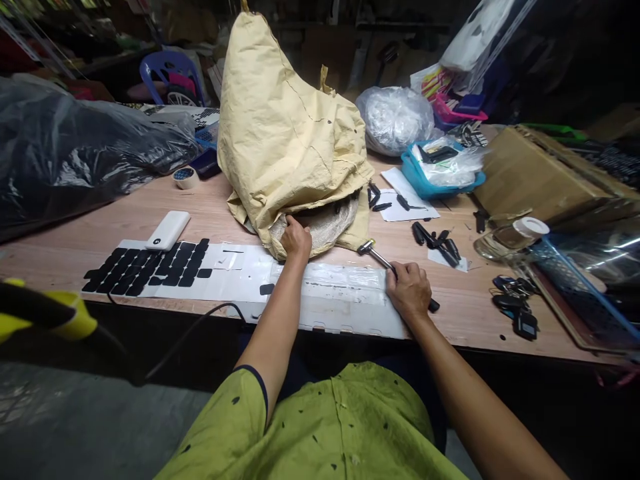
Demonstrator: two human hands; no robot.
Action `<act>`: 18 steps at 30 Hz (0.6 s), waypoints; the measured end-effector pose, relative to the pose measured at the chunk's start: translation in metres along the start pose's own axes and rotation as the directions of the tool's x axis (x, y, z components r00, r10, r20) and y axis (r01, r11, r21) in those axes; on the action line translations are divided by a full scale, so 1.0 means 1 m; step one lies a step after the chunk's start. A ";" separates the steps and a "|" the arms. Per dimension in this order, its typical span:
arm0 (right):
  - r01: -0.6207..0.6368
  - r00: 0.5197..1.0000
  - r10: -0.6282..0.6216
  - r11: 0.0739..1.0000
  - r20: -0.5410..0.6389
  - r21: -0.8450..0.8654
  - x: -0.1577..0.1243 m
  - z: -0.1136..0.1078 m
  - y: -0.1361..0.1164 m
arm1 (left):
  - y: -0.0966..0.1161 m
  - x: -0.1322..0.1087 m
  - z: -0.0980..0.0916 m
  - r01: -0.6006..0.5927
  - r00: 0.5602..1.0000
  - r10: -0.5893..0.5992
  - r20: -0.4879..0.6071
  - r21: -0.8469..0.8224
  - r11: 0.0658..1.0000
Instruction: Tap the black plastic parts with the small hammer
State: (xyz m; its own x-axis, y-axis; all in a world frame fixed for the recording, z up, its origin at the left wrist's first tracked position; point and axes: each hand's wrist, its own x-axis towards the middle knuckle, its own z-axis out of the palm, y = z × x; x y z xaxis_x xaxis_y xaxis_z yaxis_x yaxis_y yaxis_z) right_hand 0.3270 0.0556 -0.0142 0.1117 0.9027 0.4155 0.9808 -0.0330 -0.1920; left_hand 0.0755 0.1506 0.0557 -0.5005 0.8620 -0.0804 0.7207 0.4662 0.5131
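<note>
A large tan cloth bag (295,127) stands slumped on the table, its mouth gaping toward me and showing a whitish, plastic-like lining (333,227). At the left part of that mouth, my left hand (296,237) is closed on the bag's edge; some fingertips are hidden. My right hand (410,290) wraps round the black handle of a small metal-shafted hammer (383,257), which lies low over the table with its head toward the bag. Beneath both forearms runs a white sheet (345,310) with clear plastic on it. Rows of black rounded pieces (140,267) lie at its left.
A white power bank (169,230) and a tape roll (185,177) lie left. Loose black pieces (440,243), keys (520,303), a blue basket (443,175) and a cardboard box (540,173) are right. A black cable (195,327) hangs over the front edge.
</note>
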 end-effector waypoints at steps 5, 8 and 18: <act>-0.002 1.000 0.003 1.000 0.017 -0.010 0.000 -0.001 -0.002 | -0.005 -0.002 0.000 -0.013 1.000 0.013 -0.015 -0.014 1.000; 0.003 1.000 -0.003 1.000 0.021 -0.013 0.001 -0.001 -0.004 | -0.005 0.001 0.000 0.001 1.000 -0.001 -0.020 0.001 1.000; -0.008 1.000 0.008 1.000 0.028 -0.005 0.002 0.002 -0.014 | -0.007 -0.030 -0.004 -0.332 0.938 0.334 -0.093 0.044 0.942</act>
State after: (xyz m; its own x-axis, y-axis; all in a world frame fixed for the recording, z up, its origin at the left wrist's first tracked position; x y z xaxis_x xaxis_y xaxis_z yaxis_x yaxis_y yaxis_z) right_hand 0.3136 0.0587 -0.0122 0.1149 0.9142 0.3887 0.9807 -0.0422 -0.1908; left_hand 0.0834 0.1205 0.0574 -0.2728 0.9460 0.1754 0.8662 0.1621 0.4727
